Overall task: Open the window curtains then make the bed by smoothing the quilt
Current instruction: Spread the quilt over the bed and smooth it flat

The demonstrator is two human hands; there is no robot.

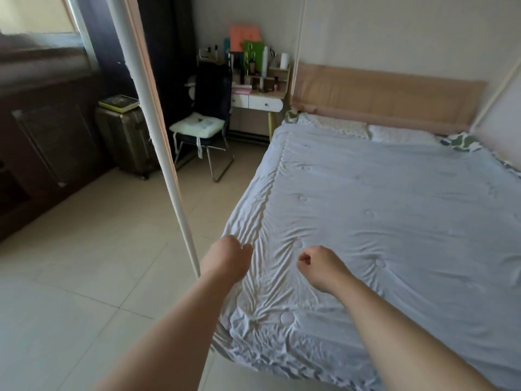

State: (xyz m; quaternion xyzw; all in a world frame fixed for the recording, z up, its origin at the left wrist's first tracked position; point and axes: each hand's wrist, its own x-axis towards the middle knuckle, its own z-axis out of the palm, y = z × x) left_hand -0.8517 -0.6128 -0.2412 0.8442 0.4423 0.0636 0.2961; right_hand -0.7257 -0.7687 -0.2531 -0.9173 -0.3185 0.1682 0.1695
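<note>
A pale blue-white quilt lies spread over the bed, wrinkled along its left edge and near corner. My left hand hovers at the quilt's left edge with its fingers curled under; whether it holds cloth is hidden. My right hand is over the quilt a little to the right, its fingers curled into a loose fist with no cloth seen in it. A dark curtain hangs bunched beside the bright window at the upper left.
A white canopy pole slants down just left of my left arm. Behind it stand a suitcase with a book on top, a chair with a cushion, and a cluttered desk. Pillows lie against the headboard.
</note>
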